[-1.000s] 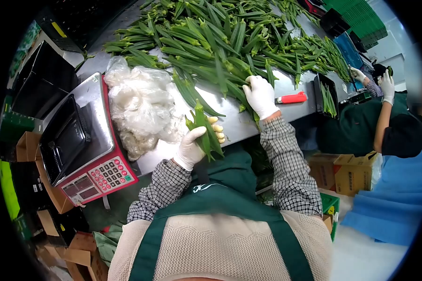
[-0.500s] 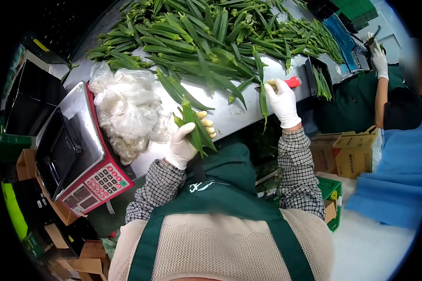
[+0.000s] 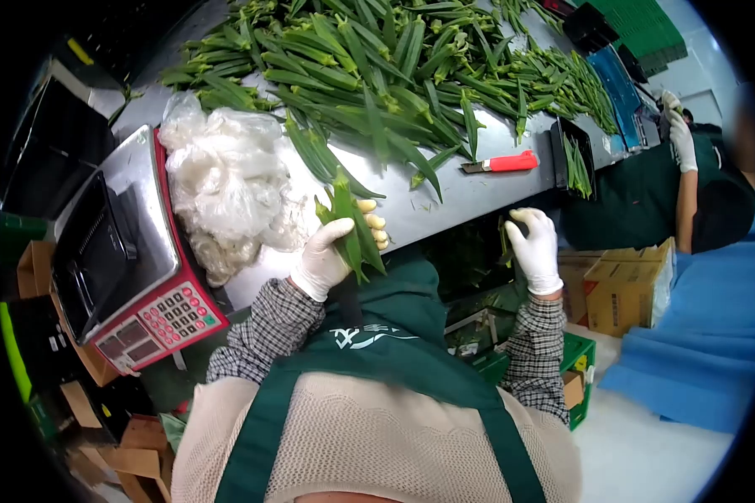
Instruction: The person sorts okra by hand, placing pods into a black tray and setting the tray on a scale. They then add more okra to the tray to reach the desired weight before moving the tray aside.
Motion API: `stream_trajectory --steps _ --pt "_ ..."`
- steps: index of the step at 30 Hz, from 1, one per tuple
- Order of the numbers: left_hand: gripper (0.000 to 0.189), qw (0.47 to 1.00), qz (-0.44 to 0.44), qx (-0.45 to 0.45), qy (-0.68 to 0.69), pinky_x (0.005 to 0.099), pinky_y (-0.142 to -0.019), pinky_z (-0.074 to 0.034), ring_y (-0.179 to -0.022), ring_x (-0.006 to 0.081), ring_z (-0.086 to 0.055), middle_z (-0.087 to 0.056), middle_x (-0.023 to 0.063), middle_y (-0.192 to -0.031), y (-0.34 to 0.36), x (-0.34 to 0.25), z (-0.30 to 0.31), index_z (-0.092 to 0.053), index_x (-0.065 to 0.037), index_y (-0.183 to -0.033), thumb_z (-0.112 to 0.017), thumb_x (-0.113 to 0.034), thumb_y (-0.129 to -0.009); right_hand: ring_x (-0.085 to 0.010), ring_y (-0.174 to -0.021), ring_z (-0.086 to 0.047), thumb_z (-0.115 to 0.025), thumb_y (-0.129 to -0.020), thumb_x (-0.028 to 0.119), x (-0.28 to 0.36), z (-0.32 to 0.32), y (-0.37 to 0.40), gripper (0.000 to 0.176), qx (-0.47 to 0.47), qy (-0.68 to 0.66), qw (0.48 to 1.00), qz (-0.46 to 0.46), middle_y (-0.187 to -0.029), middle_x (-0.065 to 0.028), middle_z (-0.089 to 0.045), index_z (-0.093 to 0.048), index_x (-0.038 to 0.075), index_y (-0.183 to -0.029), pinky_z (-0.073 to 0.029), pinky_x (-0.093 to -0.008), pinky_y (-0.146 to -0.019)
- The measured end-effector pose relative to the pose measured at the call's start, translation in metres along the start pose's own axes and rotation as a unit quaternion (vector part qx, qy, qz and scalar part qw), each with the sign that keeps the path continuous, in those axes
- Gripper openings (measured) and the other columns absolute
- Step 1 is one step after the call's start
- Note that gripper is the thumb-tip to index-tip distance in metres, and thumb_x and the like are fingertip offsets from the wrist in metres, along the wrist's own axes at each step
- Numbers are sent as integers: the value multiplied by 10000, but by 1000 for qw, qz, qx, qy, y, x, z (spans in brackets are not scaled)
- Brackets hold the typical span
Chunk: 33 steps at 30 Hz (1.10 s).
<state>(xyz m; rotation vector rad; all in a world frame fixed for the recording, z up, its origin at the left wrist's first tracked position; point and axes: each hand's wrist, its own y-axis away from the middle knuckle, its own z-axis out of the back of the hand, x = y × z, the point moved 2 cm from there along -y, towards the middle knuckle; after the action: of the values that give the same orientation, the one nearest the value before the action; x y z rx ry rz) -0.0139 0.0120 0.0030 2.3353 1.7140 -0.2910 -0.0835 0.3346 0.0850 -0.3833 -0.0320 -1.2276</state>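
Several green okra pods (image 3: 342,220) are gripped in my gloved left hand (image 3: 331,251), over the table's front edge. Beyond the edge, to the right, my gloved right hand (image 3: 533,247) is curled round a dark, narrow piece that looks like okra; the fingers partly hide it. A red-handled knife (image 3: 512,162) lies on the metal table (image 3: 310,186), its blade pointing left. A large pile of okra (image 3: 361,75) covers the back of the table. Crumpled clear plastic bags (image 3: 222,172) rest left of my left hand.
On the left stands a red scale (image 3: 155,323) with a black tray (image 3: 96,260) on it. A black tray of okra (image 3: 576,163) sits at the table's right. A co-worker's gloved hand (image 3: 679,138) is at the far right. Cardboard boxes (image 3: 617,293) and a green crate (image 3: 580,369) are below.
My right hand has moved down off the table with its fingers still curled. The long okra it held is no longer between its fingers over the table. My left hand keeps its pods.
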Motion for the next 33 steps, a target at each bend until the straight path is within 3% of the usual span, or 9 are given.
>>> stream_trajectory --steps 3,7,13,19,22,25,27,31,33 --pt "449 1000 -4 0 -7 439 -901 -480 -946 284 -617 -614 183 -1053 -1 0 0 -463 37 -1241 -535 -181 -854 -288 -902 -599 -657 -785 81 60 -21 -46 227 -48 -107 989 85 -935 -129 -621 -634 22 -1003 -470 -336 -809" --pt "446 999 -31 12 -11 446 -895 -490 -936 295 -626 -618 195 -1050 1 -1 -1 -460 44 -1237 -537 -173 -855 -318 -854 -595 -607 -842 235 85 -103 -112 243 -36 -161 985 41 -878 -142 -629 -637 46 -993 -474 -393 -763" --pt "444 1000 -21 7 0 438 -894 -489 -934 308 -621 -616 209 -1046 3 -2 -1 -452 48 -1241 -530 -147 -851 -265 -716 -618 -549 -879 176 83 -72 -129 180 -33 -299 953 -37 -777 -145 -638 -640 21 -883 -479 -340 -670" --pt "437 1000 -6 3 -17 424 -893 -486 -942 299 -614 -613 196 -1059 1 -3 -4 -456 43 -1242 -520 -162 -861 -303 -780 -626 -616 -850 236 92 -93 -123 226 -48 -197 978 51 -838 -143 -650 -641 31 -939 -499 -352 -725" --pt "435 1000 -15 5 -24 421 -892 -487 -942 297 -615 -612 196 -1062 2 -4 -4 -457 44 -1240 -518 -161 -862 -343 -812 -615 -590 -864 300 110 -109 -136 289 24 -114 992 -43 -884 -158 -661 -647 23 -921 -490 -365 -723" --pt "445 1000 -23 -1 -19 419 -888 -488 -945 294 -614 -610 199 -1063 4 -3 -1 -454 47 -1243 -521 -160 -856 -292 -764 -624 -608 -857 272 108 -118 -142 270 28 -264 961 -75 -849 -157 -660 -652 9 -896 -477 -345 -692" --pt "457 1000 -22 -3 -20 415 -879 -493 -941 289 -616 -607 198 -1063 4 -2 -2 -453 48 -1243 -528 -166 -846 -150 -626 -536 -626 -858 164 109 -92 -137 185 -63 -407 908 -77 -688 -86 -605 -643 -20 -843 -446 -287 -615" --pt "455 1000 -6 -5 -14 412 -877 -492 -942 289 -616 -605 191 -1060 5 -3 -5 -453 45 -1242 -528 -167 -846 -133 -689 -564 -628 -863 104 89 26 -93 128 -209 -239 946 -58 -749 -80 -629 -642 -20 -893 -462 -262 -658" --pt "451 1000 -4 3 -6 409 -879 -490 -945 288 -614 -604 189 -1059 4 -3 -4 -452 44 -1243 -527 -165 -850 -132 -703 -574 -625 -858 76 56 66 -58 109 -162 -201 961 -102 -774 -87 -632 -632 -31 -882 -466 -265 -660"
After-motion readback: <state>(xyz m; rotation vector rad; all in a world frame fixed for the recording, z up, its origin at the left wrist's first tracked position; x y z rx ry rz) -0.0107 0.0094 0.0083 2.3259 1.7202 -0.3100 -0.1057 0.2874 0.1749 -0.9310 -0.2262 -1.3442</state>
